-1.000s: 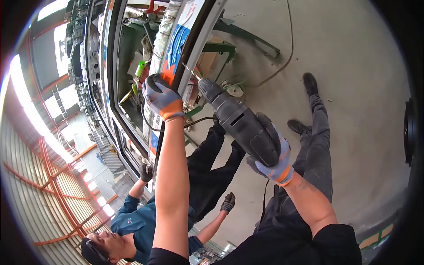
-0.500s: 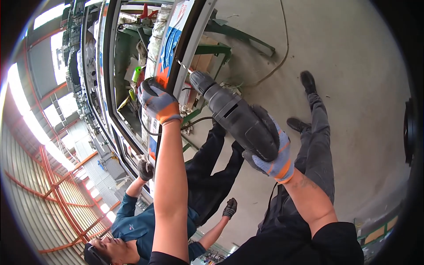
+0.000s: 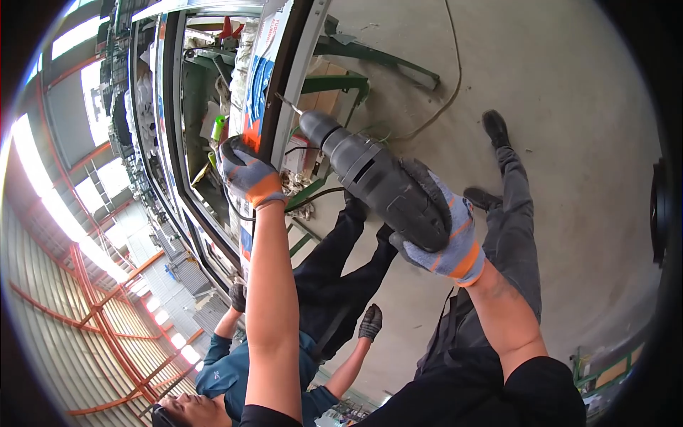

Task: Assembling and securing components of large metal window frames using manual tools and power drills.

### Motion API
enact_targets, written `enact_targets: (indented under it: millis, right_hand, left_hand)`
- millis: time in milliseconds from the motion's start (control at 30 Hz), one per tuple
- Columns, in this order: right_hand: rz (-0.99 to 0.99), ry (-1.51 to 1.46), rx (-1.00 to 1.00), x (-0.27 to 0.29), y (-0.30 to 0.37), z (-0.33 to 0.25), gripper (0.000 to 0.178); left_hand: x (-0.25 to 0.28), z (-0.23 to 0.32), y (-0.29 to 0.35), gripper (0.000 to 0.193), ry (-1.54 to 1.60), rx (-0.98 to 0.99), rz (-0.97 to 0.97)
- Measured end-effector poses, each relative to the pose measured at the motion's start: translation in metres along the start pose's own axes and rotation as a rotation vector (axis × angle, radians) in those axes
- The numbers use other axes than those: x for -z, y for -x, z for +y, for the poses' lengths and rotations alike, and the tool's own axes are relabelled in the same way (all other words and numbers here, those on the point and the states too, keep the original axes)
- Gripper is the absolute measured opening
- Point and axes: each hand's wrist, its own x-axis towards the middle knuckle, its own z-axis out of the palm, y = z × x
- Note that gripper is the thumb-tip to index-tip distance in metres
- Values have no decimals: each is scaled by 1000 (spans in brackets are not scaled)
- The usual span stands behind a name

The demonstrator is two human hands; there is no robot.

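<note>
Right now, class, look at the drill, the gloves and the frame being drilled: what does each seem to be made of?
Drill: dark grey matt body, probably moulded plastic, with a thin metal bit.
Gloves on the left hand and right hand: grey knit fabric with orange bands and a darker, likely rubbery palm coating.
Frame: dark smooth straight profile, likely painted metal, partly under white and blue protective film.

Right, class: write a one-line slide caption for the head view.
Gloved right hand aims a power drill at a frame steadied by the left hand.

Left hand [image 3: 245, 173] on frame [image 3: 284, 78], drill [image 3: 377, 181] in right hand [image 3: 437, 231] just right of it, co-worker [image 3: 284, 356] below.
</note>
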Motion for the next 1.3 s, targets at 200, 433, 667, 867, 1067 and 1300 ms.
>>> enact_targets:
  millis: [200,433,667,867,1067,1300]
  right_hand:
    - [-10,-109,-75,3,6,-11,82]
    - [-3,-375,-250,0,0,-8,80]
    - [-18,-267,-141,-1,-11,-4,82]
    - [25,-218,-85,-16,-21,1,78]
    - [70,-396,-217,-21,-22,1,78]
    - [13,-412,-195,-17,-20,8,84]
  left_hand:
    - [5,-8,-6,26,9,-9,3]
    - [2,0,-1,27,21,46,-45]
    - [2,2,-3,27,95,76,-43]
    - [2,4,-2,28,103,78,-45]
    - [0,-5,-2,26,64,34,-15]
    - [2,1,-2,25,13,72,-38]
